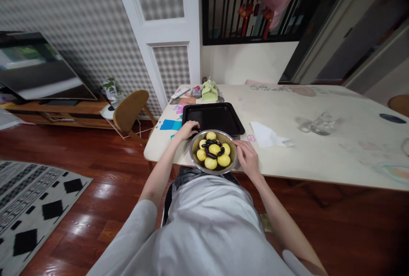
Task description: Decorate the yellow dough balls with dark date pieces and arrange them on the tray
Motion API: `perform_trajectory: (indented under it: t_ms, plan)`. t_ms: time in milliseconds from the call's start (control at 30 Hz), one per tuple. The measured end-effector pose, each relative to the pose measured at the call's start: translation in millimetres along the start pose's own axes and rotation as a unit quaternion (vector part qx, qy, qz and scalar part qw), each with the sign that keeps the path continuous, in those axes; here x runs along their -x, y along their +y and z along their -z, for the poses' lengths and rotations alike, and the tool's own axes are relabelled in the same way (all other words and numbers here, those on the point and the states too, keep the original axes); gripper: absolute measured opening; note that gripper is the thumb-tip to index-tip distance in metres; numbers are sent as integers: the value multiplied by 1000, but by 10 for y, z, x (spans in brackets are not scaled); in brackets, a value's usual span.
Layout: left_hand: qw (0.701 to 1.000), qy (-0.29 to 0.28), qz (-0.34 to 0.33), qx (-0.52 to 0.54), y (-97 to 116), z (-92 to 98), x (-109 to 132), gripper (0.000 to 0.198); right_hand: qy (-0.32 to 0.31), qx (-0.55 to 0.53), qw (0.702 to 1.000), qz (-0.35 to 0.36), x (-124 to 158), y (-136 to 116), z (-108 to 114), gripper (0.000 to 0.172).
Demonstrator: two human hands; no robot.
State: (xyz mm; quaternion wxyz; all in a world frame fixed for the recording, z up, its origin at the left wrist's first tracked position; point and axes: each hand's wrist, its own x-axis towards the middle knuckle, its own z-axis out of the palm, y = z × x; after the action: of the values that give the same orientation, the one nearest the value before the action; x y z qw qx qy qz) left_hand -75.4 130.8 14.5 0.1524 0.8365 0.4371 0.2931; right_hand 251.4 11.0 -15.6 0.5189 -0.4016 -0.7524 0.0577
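Note:
A round metal bowl [193,158] at the table's front edge holds several yellow, lemon-like fruits [210,163] and several small dark purple pieces [211,155]. My right hand [248,156] grips the bowl's right rim, thumb and fingers closed on it. Above the bowl's left rim, my left hand [188,130] has its fingers closed round a small dark piece [195,129] like those in the bowl. Directly behind the bowl lies a black rectangular tray [212,117] with nothing visible on it; my left hand is by its front left corner.
On the white table [281,116], a green tissue box [209,91] stands behind the tray, a white paper [264,134] lies to the right and a glass bowl [322,123] farther right. A wooden chair [131,116] stands at the left end.

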Motion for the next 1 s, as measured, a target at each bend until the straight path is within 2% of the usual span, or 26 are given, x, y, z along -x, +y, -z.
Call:
perform_trajectory:
  t_ms: [233, 367, 433, 567, 667, 833, 1000]
  plan:
    - [996, 86, 28, 7, 199, 45, 176, 12, 1, -1, 1000, 5, 2, -9, 6, 34]
    - [987, 153, 7, 48, 504, 63, 370, 14, 2, 1, 1000, 8, -1, -2, 8, 34]
    - [985, 162, -11, 61, 695, 68, 457, 14, 0, 2, 1000, 7, -3, 1, 8, 35]
    - [989, 134, -41, 57, 1039, 87, 576, 13, 0, -2, 1000, 3, -11, -8, 9, 35]
    - [991, 94, -77, 62, 1190, 104, 629, 12, 1, -7, 1000, 5, -18, -20, 10, 35]
    - [988, 19, -123, 87, 1247, 98, 669, 12, -1, -7, 1000, -7, -21, -26, 8, 37]
    - [988, 13, -138, 73, 1240, 99, 688, 12, -2, -6, 1000, -3, -22, -30, 10, 36]
